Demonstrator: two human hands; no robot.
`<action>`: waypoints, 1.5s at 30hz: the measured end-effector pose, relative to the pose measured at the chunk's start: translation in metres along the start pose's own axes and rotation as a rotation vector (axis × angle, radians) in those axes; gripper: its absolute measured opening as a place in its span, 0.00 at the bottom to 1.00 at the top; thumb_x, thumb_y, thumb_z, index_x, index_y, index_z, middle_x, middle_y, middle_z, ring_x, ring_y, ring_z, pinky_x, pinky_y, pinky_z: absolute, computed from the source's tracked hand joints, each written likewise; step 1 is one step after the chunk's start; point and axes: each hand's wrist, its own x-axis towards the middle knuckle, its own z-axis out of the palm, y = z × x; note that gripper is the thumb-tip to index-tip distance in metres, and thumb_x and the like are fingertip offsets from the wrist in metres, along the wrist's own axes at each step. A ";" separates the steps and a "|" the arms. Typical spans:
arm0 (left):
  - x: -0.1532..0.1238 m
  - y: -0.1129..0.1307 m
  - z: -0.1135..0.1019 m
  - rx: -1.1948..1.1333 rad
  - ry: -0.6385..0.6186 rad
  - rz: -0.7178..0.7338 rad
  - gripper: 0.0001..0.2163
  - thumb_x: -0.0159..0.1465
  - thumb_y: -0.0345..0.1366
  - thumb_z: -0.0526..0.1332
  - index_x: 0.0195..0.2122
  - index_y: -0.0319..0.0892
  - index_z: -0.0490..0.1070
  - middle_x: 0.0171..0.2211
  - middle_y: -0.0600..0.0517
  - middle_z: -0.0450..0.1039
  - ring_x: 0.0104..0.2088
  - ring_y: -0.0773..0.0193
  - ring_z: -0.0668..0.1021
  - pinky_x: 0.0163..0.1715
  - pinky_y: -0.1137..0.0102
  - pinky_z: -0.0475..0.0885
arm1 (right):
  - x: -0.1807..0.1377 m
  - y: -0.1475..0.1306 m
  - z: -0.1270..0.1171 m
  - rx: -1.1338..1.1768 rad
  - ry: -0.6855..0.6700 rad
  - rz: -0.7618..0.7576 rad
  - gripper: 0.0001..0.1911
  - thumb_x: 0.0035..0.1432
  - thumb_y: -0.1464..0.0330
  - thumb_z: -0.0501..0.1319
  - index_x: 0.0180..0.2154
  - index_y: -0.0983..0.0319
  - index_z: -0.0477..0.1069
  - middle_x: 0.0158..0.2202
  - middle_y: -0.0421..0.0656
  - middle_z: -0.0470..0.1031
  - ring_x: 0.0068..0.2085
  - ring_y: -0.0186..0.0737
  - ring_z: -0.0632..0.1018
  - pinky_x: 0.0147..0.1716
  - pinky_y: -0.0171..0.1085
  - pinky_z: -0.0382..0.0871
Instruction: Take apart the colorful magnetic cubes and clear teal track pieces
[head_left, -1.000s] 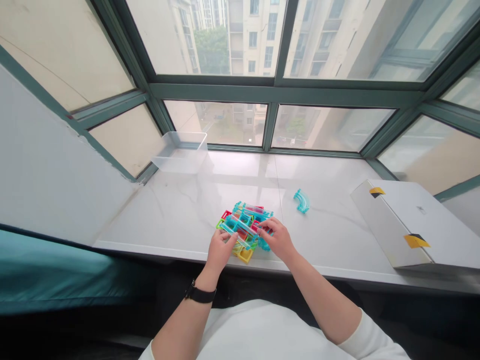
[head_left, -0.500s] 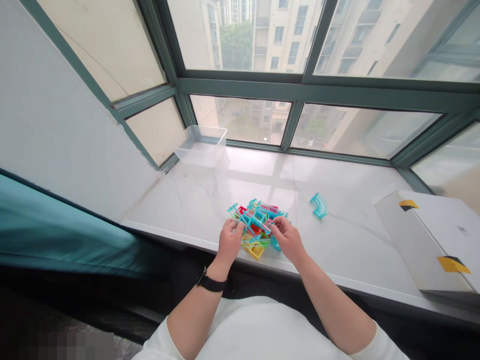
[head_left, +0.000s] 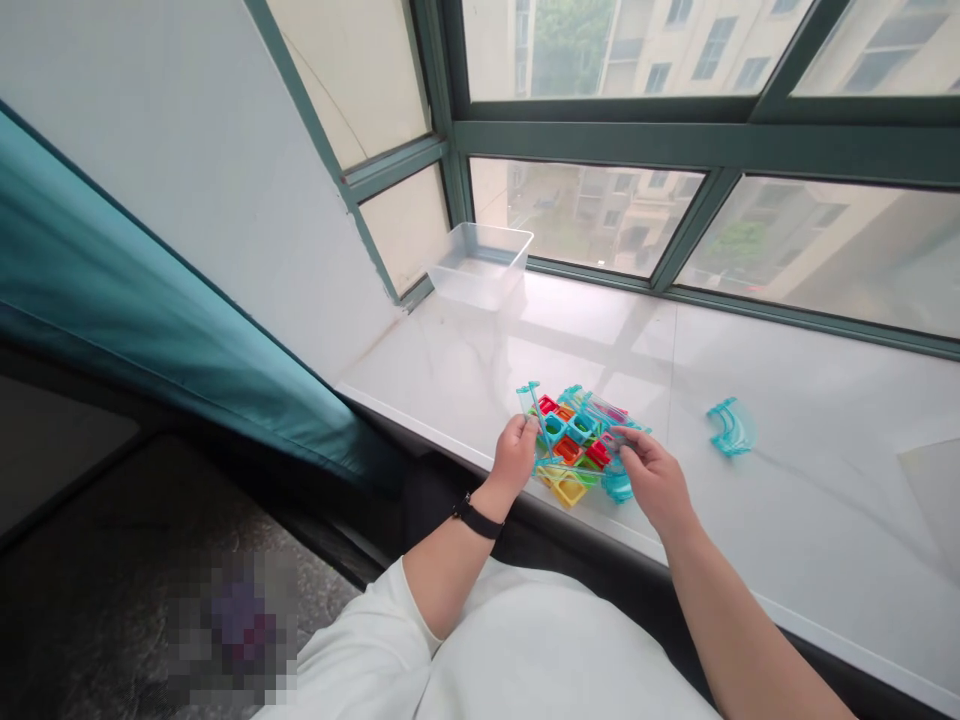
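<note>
The person is sitting close against the sill, white sleeves reaching forward, a black wristwatch [head_left: 477, 517] showing on the left wrist; the left hand [head_left: 514, 458] is closing thumb and fingers on a clear blue strip [head_left: 534, 405], whose T-shaped end is sticking up and tilting away above the knuckles; the right hand [head_left: 654, 478] is pinching thumb and forefinger together on a pale clear piece [head_left: 619, 434] at the right edge of the heap, though it is hard to tell whether that piece is joined to the strip.

Between the two hands, a pile of coloured plastic frames [head_left: 571, 452], red, yellow, green and teal, is lying at the near edge of the marble windowsill [head_left: 787, 520]; by the look of it, the hands are working one part loose from the tangle, and drawing it free would call for a slow lift with the pile held down, since the parts seem to be interlocking.

Further right, a curved teal track piece [head_left: 731, 428] is lying well apart from the pile; in the far corner a clear plastic tub [head_left: 480, 265] is standing against the green window frame [head_left: 675, 140]; a teal curtain [head_left: 150, 330] is hanging at the left.
</note>
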 end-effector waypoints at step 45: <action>-0.016 0.057 0.057 -0.232 -0.625 -0.205 0.18 0.62 0.46 0.69 0.50 0.44 0.77 0.52 0.42 0.82 0.52 0.50 0.82 0.47 0.59 0.80 | -0.022 0.056 -0.111 0.547 0.536 0.162 0.25 0.45 0.54 0.80 0.41 0.61 0.83 0.37 0.44 0.84 0.39 0.45 0.84 0.50 0.52 0.83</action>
